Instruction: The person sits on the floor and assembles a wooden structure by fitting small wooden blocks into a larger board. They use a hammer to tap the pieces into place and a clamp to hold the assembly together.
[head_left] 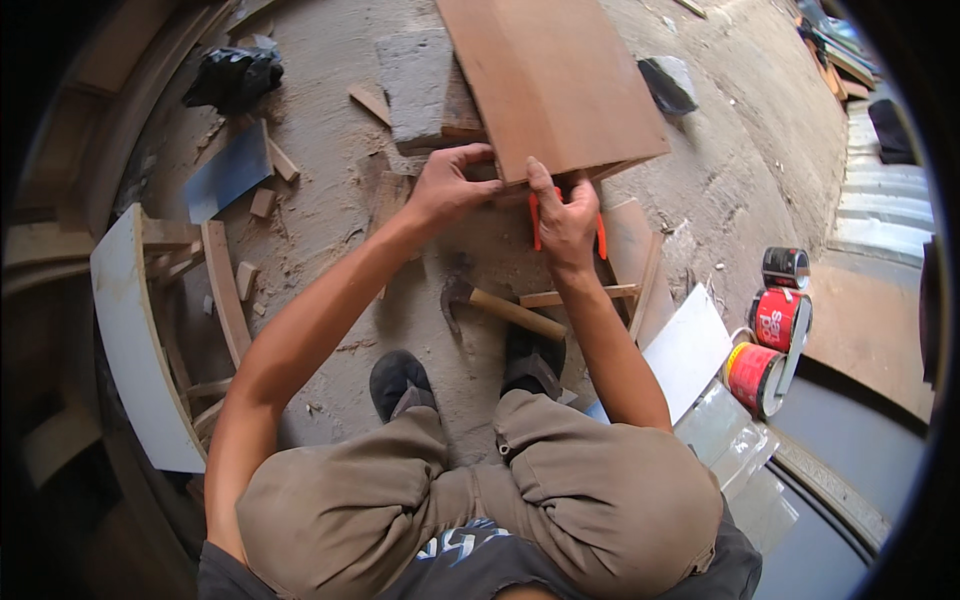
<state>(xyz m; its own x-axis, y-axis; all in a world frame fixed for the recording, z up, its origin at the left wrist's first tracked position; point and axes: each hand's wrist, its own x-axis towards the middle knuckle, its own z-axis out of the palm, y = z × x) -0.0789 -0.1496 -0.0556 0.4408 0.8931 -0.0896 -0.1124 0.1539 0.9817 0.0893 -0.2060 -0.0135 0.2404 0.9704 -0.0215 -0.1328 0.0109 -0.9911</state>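
A brown wooden box [560,80] with a smooth top panel stands in front of me at the top of the view. At its near left corner my left hand [452,187] has thumb and fingers brought together; what they pinch, if anything, is too small to make out. My right hand [568,225] is at the box's near edge, its thumb up against the panel. Red-handled pliers [534,222] are in this hand, with a handle showing on either side of it. Their jaws are hidden. Below the hands a claw hammer [515,313] with a wooden handle lies across my right shoe.
A grey concrete block [415,85] sits left of the box, a broken stone [668,85] right of it. Wood offcuts [262,203] and a black plastic bag [235,78] lie left, near a white-panelled wooden frame [140,340]. Red cans [755,378] stand right.
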